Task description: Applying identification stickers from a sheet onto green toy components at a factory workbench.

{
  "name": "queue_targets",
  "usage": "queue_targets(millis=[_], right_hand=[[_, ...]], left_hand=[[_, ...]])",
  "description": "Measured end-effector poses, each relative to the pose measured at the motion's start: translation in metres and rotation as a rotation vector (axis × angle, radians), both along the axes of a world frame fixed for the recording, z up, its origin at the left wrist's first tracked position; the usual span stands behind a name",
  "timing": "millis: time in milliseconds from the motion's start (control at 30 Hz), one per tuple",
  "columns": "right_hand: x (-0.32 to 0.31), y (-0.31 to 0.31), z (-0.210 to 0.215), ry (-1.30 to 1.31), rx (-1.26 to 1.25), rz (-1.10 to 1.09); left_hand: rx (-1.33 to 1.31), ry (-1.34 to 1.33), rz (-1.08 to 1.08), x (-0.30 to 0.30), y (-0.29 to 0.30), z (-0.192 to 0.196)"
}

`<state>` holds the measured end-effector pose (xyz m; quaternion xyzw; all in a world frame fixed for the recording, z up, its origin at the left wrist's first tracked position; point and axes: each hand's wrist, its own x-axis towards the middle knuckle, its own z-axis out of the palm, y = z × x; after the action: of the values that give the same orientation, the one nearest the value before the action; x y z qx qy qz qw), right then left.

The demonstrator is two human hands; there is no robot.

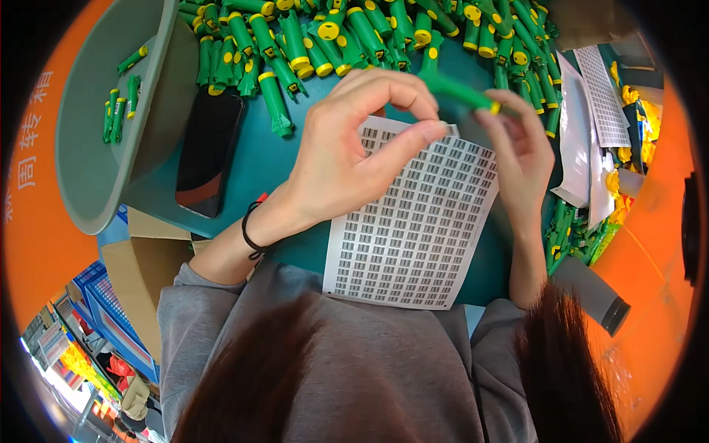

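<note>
Teal table (281, 159) strewn with green-and-yellow toys (347, 33) along the top, label sheet (413, 229) at centre, left hand (347, 159) pinching a small label (449, 130), right hand (521, 144) gripping a green toy (454, 88) upper centre, grey tub (96, 148) upper left, dark phone (209, 151) beside it.

1. A pile of green and yellow toys (354, 33) is crowding the far side of the table (273, 159).
2. A grey bin (96, 140) and a dark phone (209, 151) are blocking the left.
3. The label sheet (413, 236) is lying flat, leaving passage above it.
4. Spare sheets (591, 125) are covering the right.
</note>
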<state>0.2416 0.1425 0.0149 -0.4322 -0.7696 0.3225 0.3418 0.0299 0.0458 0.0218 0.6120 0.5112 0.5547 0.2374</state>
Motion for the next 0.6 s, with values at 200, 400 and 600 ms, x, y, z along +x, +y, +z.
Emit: queue_targets(millis=[200, 400, 600], right_hand=[[0.000, -0.037, 0.005, 0.395, -0.486, 0.269], [0.003, -0.035, 0.006, 0.449, -0.322, 0.357], [0.002, -0.038, 0.006, 0.448, -0.304, 0.380]], left_hand=[[-0.151, -0.048, -0.084, 0.005, 0.001, 0.016], [-0.346, -0.064, -0.095, 0.006, -0.007, 0.026], [-0.379, 0.027, -0.077, 0.006, -0.010, 0.031]])
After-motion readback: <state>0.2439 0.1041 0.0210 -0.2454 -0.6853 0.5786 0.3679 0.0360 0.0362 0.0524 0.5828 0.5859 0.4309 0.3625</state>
